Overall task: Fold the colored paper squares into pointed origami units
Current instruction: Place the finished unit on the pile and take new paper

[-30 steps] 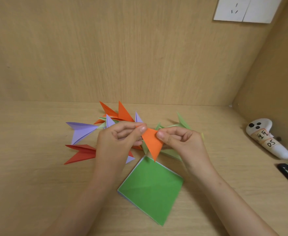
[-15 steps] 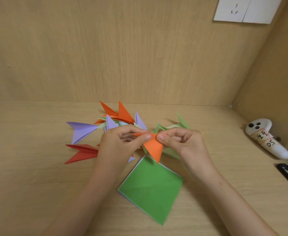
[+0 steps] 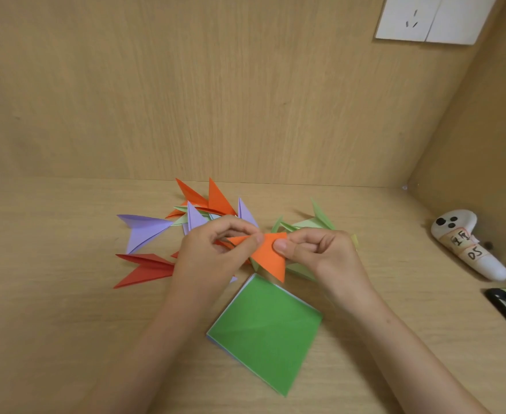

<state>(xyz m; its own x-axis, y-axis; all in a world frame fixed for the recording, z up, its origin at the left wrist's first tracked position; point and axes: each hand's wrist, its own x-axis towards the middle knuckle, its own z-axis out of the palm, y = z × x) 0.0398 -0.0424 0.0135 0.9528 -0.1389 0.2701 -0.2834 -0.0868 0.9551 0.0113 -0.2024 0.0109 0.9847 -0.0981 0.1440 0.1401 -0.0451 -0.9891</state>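
Above the wooden desk, just over the stack of flat green paper squares, the left hand and right hand pinch a partly folded orange paper unit at its upper corners. Step in hand: a mid-fold crease. Next move probably requires aligning edges, then pressing the point sharp.

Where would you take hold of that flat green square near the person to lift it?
Probably by the corner pointing toward the person, coming from the near side. The green square lies flat on the desk atop other sheets, so only a corner can be peeled up and pinched.
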